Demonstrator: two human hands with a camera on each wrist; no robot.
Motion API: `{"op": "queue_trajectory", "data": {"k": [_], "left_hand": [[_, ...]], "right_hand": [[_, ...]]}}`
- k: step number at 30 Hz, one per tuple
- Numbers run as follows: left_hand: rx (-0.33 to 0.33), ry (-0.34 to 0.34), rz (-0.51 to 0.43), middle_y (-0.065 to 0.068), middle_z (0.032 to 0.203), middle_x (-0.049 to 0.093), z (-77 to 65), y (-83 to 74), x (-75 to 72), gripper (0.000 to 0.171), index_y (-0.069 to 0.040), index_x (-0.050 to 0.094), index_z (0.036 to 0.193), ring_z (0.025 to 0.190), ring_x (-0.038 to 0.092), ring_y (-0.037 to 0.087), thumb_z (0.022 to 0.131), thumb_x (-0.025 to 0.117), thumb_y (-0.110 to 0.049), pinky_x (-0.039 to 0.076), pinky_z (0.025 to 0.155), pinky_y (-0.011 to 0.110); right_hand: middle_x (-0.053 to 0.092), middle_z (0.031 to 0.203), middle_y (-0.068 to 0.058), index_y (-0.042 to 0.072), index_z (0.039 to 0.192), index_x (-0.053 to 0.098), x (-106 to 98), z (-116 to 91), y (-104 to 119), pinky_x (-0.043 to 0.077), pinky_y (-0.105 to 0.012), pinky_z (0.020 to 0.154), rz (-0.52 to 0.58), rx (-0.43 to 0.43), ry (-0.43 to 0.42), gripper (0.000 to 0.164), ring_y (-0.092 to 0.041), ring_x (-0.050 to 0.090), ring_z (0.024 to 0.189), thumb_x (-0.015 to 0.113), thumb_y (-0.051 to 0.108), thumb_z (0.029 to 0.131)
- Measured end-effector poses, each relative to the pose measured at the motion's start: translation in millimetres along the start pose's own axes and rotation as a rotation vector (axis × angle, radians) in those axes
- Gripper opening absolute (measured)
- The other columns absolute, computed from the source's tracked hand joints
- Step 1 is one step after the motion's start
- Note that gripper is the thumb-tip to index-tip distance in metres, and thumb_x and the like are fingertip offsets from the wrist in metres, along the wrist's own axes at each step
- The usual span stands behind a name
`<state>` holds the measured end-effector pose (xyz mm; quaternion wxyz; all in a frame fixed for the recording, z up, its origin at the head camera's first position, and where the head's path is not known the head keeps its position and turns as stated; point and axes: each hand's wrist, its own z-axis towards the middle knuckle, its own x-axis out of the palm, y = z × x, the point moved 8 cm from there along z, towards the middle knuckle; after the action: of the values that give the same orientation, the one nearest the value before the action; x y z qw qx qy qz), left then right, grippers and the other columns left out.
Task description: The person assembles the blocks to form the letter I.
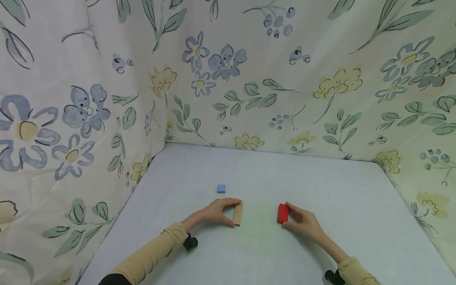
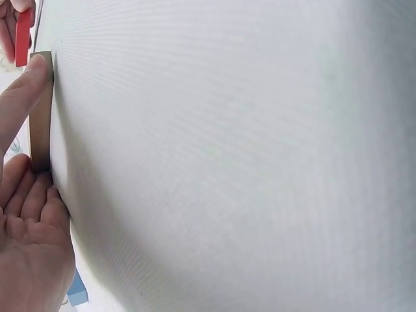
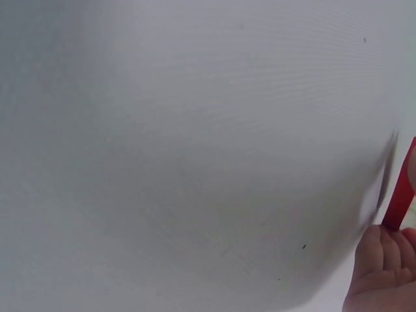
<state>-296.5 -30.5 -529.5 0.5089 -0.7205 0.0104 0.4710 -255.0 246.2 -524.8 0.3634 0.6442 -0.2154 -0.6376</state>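
Observation:
In the head view my left hand (image 1: pixel 218 210) pinches a flat, light wooden block (image 1: pixel 238 214) by its two ends, thumb at the near end and fingers at the far end. The left wrist view has the same wooden block (image 2: pixel 40 123) standing on its long edge at the white surface. To the right, my right hand (image 1: pixel 305 224) grips a red block (image 1: pixel 282 214) between thumb and fingers. A gap of white tabletop separates the two blocks. In the right wrist view the red block (image 3: pixel 400 198) shows partly at the right edge, above a shadow on the table.
A small blue block (image 1: pixel 221 189) lies on the white table (image 1: pixel 303 178) beyond my left hand. Floral curtains (image 1: pixel 249 71) hang along the table's back and sides. A black wrist strap piece (image 1: pixel 190 242) sits under the left wrist.

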Motion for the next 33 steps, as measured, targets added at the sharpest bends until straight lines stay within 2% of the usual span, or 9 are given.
{"op": "queue_trajectory", "data": {"k": [14,24,28,33], "left_hand": [[-0.014,0.003,0.008,0.002,0.146,0.045,-1.3,0.4,1.1,0.08,-0.014,0.044,0.142,0.137,0.039,0.02,0.073,0.083,-0.027,0.034,0.114,0.039],[-0.036,0.0,0.006,0.0,0.147,0.044,-1.6,-2.0,0.2,0.081,-0.015,0.044,0.143,0.138,0.039,0.019,0.073,0.082,-0.027,0.034,0.114,0.038],[-0.041,0.004,0.01,-0.001,0.147,0.044,-0.8,-1.1,0.2,0.081,-0.017,0.043,0.143,0.138,0.038,0.018,0.073,0.082,-0.028,0.034,0.114,0.036],[-0.03,0.001,0.028,0.0,0.147,0.044,-0.6,-1.0,-0.2,0.081,-0.016,0.043,0.143,0.138,0.039,0.02,0.073,0.082,-0.029,0.035,0.113,0.037]], "right_hand": [[0.05,0.136,-0.025,-0.004,0.137,0.046,-5.7,2.7,11.0,0.051,-0.035,0.092,0.095,-0.035,0.014,0.075,-0.039,0.049,0.124,0.081,0.014,0.073],[0.047,0.139,-0.026,-0.006,0.138,0.043,-14.0,2.0,29.5,0.05,-0.04,0.093,0.134,-0.07,0.014,0.073,-0.039,0.048,0.126,0.078,0.011,0.077],[0.048,0.139,-0.025,-0.007,0.138,0.042,-16.7,4.9,31.0,0.05,-0.038,0.092,0.118,-0.08,-0.003,0.073,-0.04,0.048,0.125,0.078,0.012,0.077],[0.049,0.139,-0.021,-0.004,0.139,0.043,-19.1,8.7,28.4,0.051,-0.03,0.092,0.122,-0.095,-0.029,0.075,-0.036,0.048,0.126,0.079,0.017,0.076]]}}
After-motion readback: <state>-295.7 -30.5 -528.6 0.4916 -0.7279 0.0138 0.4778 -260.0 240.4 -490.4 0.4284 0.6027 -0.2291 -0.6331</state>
